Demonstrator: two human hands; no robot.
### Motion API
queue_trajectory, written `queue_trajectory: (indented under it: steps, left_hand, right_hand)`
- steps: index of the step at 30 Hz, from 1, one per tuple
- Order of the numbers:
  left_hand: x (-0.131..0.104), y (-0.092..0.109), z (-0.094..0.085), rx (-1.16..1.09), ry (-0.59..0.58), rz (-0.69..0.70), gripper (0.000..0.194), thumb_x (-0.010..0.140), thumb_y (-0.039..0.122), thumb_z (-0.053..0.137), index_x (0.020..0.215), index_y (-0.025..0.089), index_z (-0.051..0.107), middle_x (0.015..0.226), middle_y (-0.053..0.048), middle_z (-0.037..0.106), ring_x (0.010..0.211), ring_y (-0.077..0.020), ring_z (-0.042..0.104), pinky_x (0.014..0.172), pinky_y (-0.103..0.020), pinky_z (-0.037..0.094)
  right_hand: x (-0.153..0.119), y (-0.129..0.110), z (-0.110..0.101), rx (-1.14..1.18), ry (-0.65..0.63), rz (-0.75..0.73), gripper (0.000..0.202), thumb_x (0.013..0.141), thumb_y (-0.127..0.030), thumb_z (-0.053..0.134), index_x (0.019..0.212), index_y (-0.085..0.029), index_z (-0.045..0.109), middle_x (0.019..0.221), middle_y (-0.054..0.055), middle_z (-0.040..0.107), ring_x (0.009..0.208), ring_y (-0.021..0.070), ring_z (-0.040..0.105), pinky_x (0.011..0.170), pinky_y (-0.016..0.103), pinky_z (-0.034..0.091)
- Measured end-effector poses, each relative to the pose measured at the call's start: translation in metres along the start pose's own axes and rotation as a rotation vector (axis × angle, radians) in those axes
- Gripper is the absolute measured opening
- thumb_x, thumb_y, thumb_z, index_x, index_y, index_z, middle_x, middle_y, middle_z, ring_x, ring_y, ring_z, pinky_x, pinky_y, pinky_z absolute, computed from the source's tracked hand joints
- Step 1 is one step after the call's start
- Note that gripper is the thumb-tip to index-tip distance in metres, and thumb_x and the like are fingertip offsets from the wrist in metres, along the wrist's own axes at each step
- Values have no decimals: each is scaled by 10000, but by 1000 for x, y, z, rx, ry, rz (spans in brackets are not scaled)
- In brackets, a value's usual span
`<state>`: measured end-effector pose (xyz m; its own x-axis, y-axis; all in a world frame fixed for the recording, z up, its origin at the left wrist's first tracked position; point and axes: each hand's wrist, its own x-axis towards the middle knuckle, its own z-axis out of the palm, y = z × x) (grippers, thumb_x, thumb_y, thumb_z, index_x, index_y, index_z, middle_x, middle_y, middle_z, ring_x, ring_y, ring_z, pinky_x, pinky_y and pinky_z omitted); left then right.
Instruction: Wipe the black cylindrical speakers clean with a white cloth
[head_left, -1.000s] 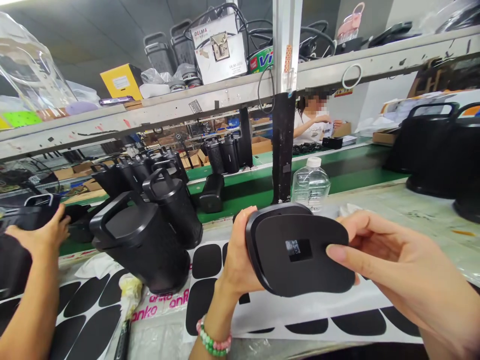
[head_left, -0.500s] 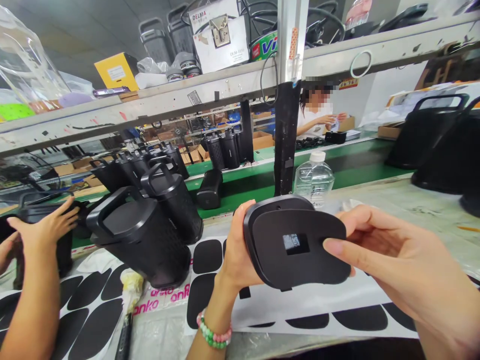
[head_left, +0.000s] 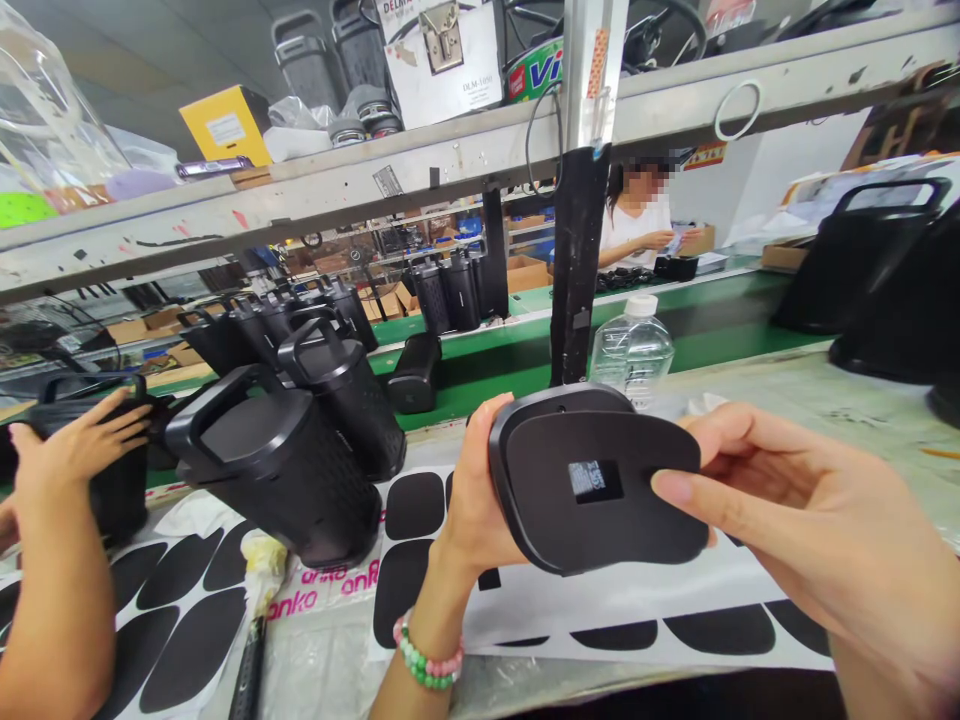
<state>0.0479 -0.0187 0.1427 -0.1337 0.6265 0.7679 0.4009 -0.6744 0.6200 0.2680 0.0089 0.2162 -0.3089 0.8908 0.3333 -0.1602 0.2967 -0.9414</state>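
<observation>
A black speaker (head_left: 559, 397) is tipped so that its base faces me. My left hand (head_left: 472, 510), wearing a bead bracelet (head_left: 424, 655), is wrapped round its left side. Over the base lies a thin black adhesive pad (head_left: 637, 525); a printed label (head_left: 587, 480) shows through its rectangular cut-out. My right hand (head_left: 787, 500) pinches the pad's right end, thumb in front and fingers behind. That end stands off the base, while the left part lies close against it. Beneath both hands is a white sheet of black pads (head_left: 416, 505).
Black speakers with handles (head_left: 277, 470) stand left, near a brush (head_left: 259, 590). Another person's hand (head_left: 90, 440) touches a speaker at far left. A clear bottle (head_left: 632, 345) stands behind my hands, beside a post (head_left: 574, 270). A co-worker (head_left: 637, 225) sits beyond the green conveyor (head_left: 495, 365).
The pad has shifted slightly on the base, and its left and lower edges follow the base's outline more closely. My hands keep their grips. The view has moved a little.
</observation>
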Motion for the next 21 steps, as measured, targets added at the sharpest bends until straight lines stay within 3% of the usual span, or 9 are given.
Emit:
queue_trajectory:
  steps: [4, 12, 16, 21]
  left_hand:
    - [2, 2, -2, 31, -43, 160, 1042, 632, 446, 834, 1511, 351, 281, 1501, -77, 452, 1343, -328, 486, 1136, -521, 412]
    - [2, 1, -4, 39, -46, 164, 1083, 623, 431, 842, 1520, 364, 239, 1517, -73, 426, 1349, -328, 479, 1133, -518, 418]
    - [2, 1, -3, 46, -38, 125, 1132, 538, 493, 883, 1499, 345, 304, 1489, -81, 464, 1326, -345, 499, 1134, -540, 415]
    - [0, 2, -1, 20, 13, 0, 1042, 548, 552, 863, 1455, 349, 391, 1473, -61, 500, 1317, -346, 514, 1140, -573, 405]
  right_hand:
    - [1, 3, -3, -10, -33, -10, 296, 575, -360, 894, 672, -238, 642, 664, -33, 554, 520, 90, 516, 402, 153, 428]
    - [2, 2, 0, -11, -29, -33, 259, 610, -342, 870, 666, -241, 639, 654, -38, 556, 500, 77, 515, 393, 137, 418]
    - [1, 0, 2, -12, 8, -24, 287, 571, -343, 885, 649, -227, 634, 642, -30, 550, 484, 84, 506, 384, 155, 417]
    - [4, -1, 5, -1, 38, 0, 333, 518, -354, 903, 625, -219, 618, 620, -28, 529, 471, 91, 484, 374, 174, 407]
